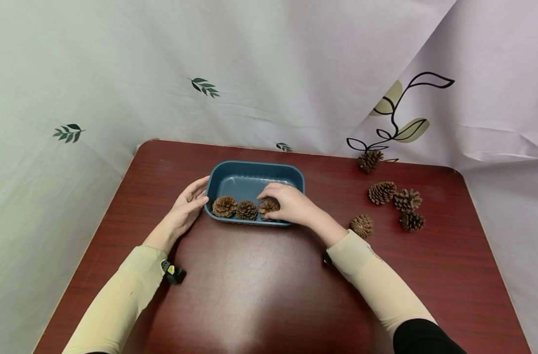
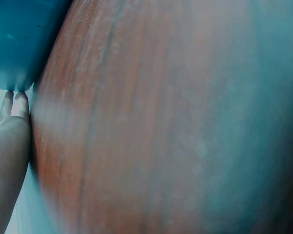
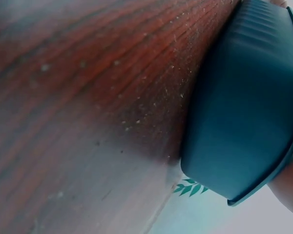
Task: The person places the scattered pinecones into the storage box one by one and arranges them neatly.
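Observation:
A blue rectangular plastic container (image 1: 246, 168) stands on the table, with pine cones lined up along its near wall. Two of these, a left pine cone (image 1: 225, 206) and a middle pine cone (image 1: 246, 210), lie free of any hand. Reaching over the right end, my right hand (image 1: 291, 204) pinches a third pine cone (image 1: 267, 206) between thumb and fingers, partly hiding it. My left hand (image 1: 186, 209) touches the container's left outer side with fairly straight fingers. In the left wrist view, two fingertips (image 2: 20, 96) meet the container wall (image 2: 14, 58). The right wrist view shows the container's outside (image 3: 244, 97).
On the right of the dark red table (image 1: 233, 285) lie several loose pine cones: one by the back edge (image 1: 369, 161), a cluster (image 1: 407, 200), and one near my right forearm (image 1: 362, 226). A pale leaf-patterned curtain (image 1: 260, 73) hangs behind.

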`<state>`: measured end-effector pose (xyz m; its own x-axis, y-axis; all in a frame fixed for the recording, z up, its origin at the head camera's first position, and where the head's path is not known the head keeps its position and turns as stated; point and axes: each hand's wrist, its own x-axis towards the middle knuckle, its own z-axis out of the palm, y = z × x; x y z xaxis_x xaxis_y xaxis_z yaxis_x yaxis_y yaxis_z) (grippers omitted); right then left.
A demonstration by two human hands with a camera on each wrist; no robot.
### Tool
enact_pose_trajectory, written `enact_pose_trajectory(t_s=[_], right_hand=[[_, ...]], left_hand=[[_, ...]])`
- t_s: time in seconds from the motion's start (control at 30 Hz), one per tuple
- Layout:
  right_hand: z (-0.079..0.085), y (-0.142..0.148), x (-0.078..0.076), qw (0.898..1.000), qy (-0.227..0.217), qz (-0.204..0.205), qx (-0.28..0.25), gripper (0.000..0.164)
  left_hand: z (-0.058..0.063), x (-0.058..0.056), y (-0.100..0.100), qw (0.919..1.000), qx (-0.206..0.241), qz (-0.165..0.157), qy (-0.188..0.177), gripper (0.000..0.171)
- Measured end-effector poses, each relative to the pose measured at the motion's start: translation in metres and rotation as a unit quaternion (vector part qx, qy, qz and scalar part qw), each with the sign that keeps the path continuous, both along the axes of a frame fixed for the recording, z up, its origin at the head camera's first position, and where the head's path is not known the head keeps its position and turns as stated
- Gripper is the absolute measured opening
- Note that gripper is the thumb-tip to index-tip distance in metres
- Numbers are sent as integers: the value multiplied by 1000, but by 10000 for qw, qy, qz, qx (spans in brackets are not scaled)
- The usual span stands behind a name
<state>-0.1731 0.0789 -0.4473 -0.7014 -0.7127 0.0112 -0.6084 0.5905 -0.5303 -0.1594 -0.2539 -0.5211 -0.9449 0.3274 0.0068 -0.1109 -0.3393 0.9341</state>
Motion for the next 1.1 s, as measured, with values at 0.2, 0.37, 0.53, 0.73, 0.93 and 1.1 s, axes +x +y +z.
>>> enact_pose_trajectory(t_s=[0.2, 0.37, 0.53, 0.73, 0.93, 1.1], right_hand=[[-2, -1, 0, 9999, 98, 57, -85, 37], [-3, -6, 1, 9997, 94, 100, -189, 36], [-3, -9, 2, 9996, 27, 108, -244, 36], [-1, -4, 4, 9996, 24, 88, -269, 39], [6, 6, 7, 9989, -98, -100, -437, 39], [12, 17, 13, 9955, -280, -411, -813, 40]], left_hand=[[2, -1, -1, 10000, 10, -5, -6, 54], [1, -2, -1, 10000, -17, 14, -21, 55], [1, -3, 0, 10000, -56, 32, -40, 55], [1, -3, 0, 10000, -45, 17, -28, 56], [0, -3, 0, 9999, -121, -16, -15, 56], [-1, -1, -1, 9999, -144, -14, -52, 56]])
